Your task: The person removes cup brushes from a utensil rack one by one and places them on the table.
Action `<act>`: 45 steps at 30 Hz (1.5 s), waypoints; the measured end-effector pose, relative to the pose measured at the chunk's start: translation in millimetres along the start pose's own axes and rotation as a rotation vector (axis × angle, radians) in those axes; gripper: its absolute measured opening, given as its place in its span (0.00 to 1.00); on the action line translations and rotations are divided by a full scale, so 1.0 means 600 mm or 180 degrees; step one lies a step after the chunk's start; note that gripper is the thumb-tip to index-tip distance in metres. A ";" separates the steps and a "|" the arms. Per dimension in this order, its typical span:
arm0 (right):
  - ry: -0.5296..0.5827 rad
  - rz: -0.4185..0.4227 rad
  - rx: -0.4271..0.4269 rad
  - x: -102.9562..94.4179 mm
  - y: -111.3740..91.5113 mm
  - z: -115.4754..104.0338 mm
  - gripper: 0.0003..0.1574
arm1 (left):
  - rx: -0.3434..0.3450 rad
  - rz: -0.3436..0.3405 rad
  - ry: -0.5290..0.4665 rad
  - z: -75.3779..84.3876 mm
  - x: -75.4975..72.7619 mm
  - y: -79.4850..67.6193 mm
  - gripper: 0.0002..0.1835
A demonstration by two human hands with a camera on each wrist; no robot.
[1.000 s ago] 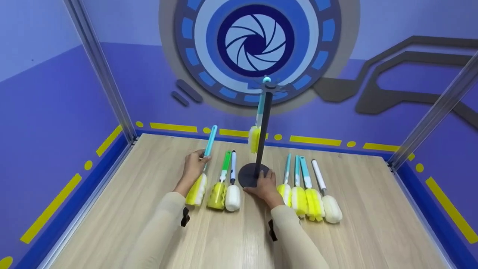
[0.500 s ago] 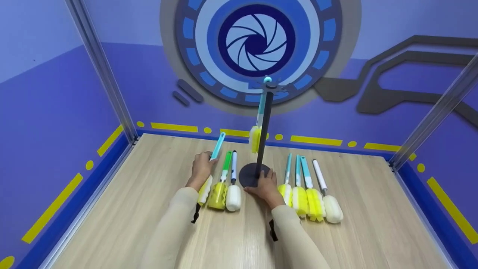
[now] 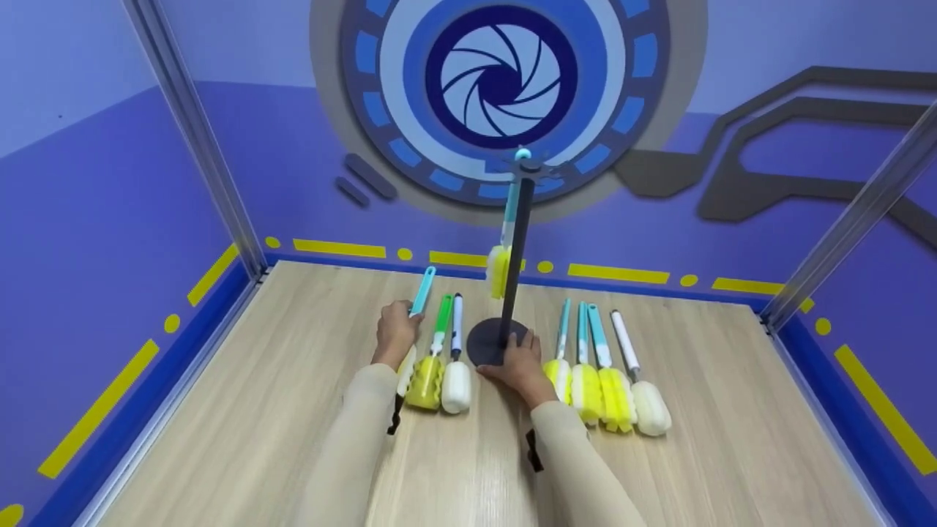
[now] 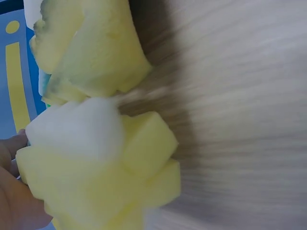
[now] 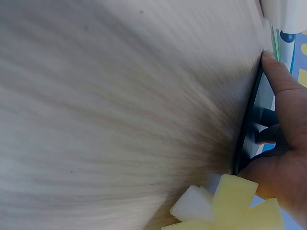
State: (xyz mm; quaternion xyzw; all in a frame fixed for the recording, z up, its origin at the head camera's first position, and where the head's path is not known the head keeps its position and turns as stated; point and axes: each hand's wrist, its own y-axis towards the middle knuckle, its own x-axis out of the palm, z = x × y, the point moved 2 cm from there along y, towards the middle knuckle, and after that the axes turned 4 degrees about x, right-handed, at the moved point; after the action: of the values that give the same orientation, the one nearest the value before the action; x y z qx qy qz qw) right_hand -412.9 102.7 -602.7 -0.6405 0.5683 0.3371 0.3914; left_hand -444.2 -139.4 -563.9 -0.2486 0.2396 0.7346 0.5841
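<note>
My left hand grips a bottle brush with a light blue handle. Its yellow and white sponge head fills the left wrist view, and the forearm partly hides it in the head view. Just right of it lie a green-handled brush with a yellow sponge and a thin-handled brush with a white sponge. My right hand rests spread on the round black base of an upright stand, thumb along the rim. From the stand's top hangs a blue-handled brush.
Right of the stand lie several more brushes: blue-handled ones with yellow and white sponges, and a white-handled one. All lie on a wooden table, enclosed by blue printed walls with metal corner posts.
My left hand and the blue-handled brush have moved right, towards the green-handled brush, and the handle's end has come lower. My right hand has stayed on the base.
</note>
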 end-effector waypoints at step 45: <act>-0.0046 -0.0009 -0.0028 -0.001 -0.001 0.000 0.67 | -0.0426 -0.0174 -0.0155 -0.015 0.011 0.014 0.15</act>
State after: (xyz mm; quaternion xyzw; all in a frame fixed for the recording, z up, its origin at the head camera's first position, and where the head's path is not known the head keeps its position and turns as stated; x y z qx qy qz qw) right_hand -412.4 103.1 -602.0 -0.6406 0.5631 0.3437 0.3931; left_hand -453.0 -142.2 -574.7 -0.2757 0.1688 0.7386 0.5916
